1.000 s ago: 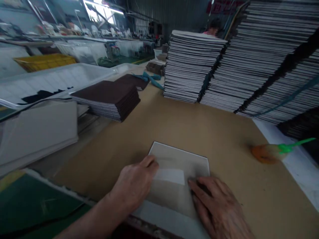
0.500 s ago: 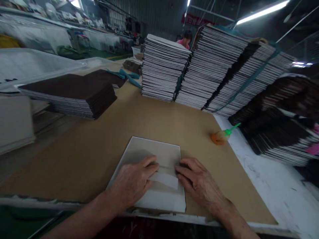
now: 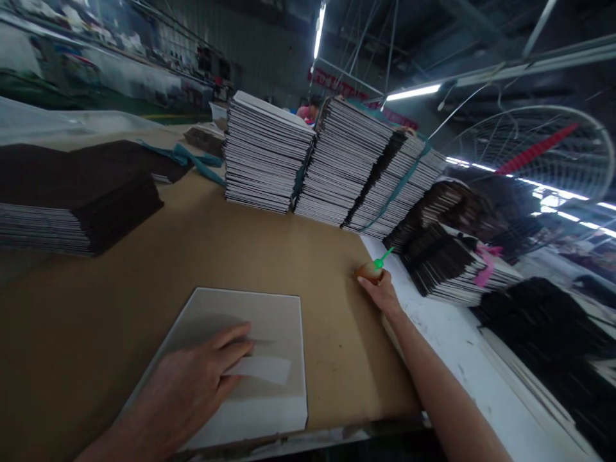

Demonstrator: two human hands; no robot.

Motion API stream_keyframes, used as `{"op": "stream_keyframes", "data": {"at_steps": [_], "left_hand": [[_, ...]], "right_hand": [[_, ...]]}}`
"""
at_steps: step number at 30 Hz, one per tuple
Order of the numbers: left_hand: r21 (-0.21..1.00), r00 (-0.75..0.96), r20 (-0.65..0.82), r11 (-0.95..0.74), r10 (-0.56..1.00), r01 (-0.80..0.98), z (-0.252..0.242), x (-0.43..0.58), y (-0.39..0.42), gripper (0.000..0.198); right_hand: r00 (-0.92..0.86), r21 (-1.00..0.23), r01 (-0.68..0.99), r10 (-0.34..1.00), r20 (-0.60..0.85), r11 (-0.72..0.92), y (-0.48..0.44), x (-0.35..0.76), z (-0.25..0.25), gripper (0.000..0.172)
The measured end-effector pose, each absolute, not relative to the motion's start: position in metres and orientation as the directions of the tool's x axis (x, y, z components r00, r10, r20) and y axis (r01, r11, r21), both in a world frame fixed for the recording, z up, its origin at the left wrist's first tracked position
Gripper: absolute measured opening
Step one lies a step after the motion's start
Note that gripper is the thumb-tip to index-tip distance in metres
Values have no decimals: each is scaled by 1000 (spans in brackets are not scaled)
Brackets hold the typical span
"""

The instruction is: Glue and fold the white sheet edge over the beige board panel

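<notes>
At the far left, a low stack of dark brown flat sheets (image 3: pixel 72 192) lies on the brown cardboard-covered table (image 3: pixel 231 250). Near the front edge, the left hand (image 3: pixel 192 378) lies open and flat, gripping nothing, palm down on a pale grey rectangular card board (image 3: pixel 260 311). Its fingertips rest on the end of a white paper strip (image 3: pixel 264 370) that lies across the board.

The board looks stiff and light, and likely to slide on the smooth table unless pressed. Its free far and right edges are the places to take hold. The strip looks thin, limp and easily creased.

Farther back stand tall stacks of grey-edged sheets (image 3: pixel 264 160). Right of the board, at the table's right edge, sits a small orange squeeze bottle with a green nozzle (image 3: pixel 371 269). The right hand (image 3: pixel 382 292) touches it from the near side, though I cannot tell whether the fingers have closed round it. The bottle looks light and soft-walled, best held round its body.
</notes>
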State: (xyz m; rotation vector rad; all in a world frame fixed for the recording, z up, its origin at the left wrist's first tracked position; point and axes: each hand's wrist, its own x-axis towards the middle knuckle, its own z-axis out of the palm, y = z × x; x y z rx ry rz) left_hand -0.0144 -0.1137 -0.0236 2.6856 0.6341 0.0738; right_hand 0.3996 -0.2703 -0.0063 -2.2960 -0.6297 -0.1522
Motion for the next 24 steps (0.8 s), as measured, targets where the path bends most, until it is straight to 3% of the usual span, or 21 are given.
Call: {"op": "stream_keyframes", "data": {"at_steps": [7, 10, 13, 16, 21, 24], "left_hand": [[394, 896, 78, -839, 438, 376, -21, -18, -119, 39], [380, 910, 122, -866, 397, 327, -16, -21, -123, 30], [369, 910, 140, -873, 390, 318, -14, -21, -124, 27], [380, 911, 127, -868, 392, 320, -12, -22, -125, 25], [398, 913, 145, -867, 382, 300, -7, -23, -127, 21], [399, 908, 172, -870, 382, 290, -8, -24, -127, 20]], "right_hand": [[858, -632, 499, 440, 265, -593, -259, 380, 10, 63], [770, -618, 578, 606, 197, -534, -254, 346, 28, 57], [547, -559, 706, 836, 41, -434, -242, 302, 48, 55], [382, -635, 698, 922, -63, -332, -229, 261, 59, 56], [282, -733, 654, 959, 7, -187, -210, 224, 56, 45], [235, -808, 574, 972, 5, -135, -196, 212, 53, 52]]}}
